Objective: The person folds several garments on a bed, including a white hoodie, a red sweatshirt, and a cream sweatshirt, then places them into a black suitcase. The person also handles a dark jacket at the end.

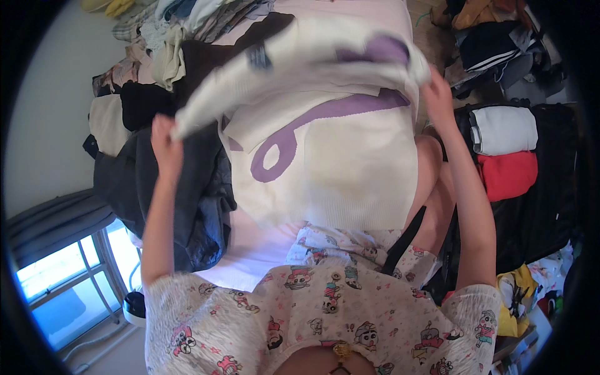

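Note:
A cream knit sweater (361, 154) with purple patterning spreads out in front of me, its ribbed hem towards my lap. My left hand (166, 145) grips its blurred upper edge on the left. On the right, my right hand (437, 93) grips the opposite upper corner. The raised part between my hands bows upward and is smeared by motion. A dark patch, perhaps a neck label (258, 57), shows on it. Under the sweater lies a pale pink bed sheet (258, 248), mostly hidden.
Dark garments (159, 173) lie beside my left arm, with piled clothes (187, 23) beyond. On the right, an open black suitcase (539, 225) holds a folded white garment (505, 130) and a red one (508, 175). More clothes (497, 47) heap at the far right. A window (70, 267) is at lower left.

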`<action>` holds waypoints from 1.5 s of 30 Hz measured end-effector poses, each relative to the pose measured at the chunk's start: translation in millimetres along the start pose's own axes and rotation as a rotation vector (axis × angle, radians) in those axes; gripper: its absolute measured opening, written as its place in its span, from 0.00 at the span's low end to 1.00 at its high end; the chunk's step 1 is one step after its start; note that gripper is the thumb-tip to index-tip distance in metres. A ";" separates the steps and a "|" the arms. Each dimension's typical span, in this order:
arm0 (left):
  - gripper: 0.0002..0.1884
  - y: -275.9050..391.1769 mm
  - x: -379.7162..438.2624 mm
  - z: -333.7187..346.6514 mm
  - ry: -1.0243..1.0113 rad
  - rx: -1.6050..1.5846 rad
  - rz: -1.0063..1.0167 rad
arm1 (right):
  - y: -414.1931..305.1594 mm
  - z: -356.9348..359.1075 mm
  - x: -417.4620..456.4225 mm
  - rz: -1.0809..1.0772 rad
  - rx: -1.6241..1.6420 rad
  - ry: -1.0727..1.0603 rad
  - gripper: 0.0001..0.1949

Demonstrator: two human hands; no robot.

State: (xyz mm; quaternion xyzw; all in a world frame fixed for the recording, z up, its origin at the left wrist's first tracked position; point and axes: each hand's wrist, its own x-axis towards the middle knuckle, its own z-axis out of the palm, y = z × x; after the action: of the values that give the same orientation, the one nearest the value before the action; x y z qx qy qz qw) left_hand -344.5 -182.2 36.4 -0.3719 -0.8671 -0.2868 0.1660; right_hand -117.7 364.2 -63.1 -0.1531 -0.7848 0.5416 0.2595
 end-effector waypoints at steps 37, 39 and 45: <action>0.26 2.4 -7.9 76.9 0.157 0.547 -0.218 | 33.2 26.2 26.7 0.165 -0.599 0.207 0.23; 0.26 44.4 -2.2 123.5 0.057 0.589 -0.019 | 33.4 57.0 32.9 0.049 -0.799 0.211 0.26; 0.33 119.7 -103.9 217.9 -0.370 0.280 -0.048 | 54.4 126.4 -47.3 -0.244 -1.201 -0.264 0.32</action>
State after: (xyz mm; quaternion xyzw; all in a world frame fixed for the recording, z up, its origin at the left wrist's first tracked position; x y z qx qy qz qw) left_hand -202.8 -37.1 -140.9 -0.3706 -0.9228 -0.0944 0.0475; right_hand -153.7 262.0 -160.3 -0.1134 -0.9895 -0.0133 0.0892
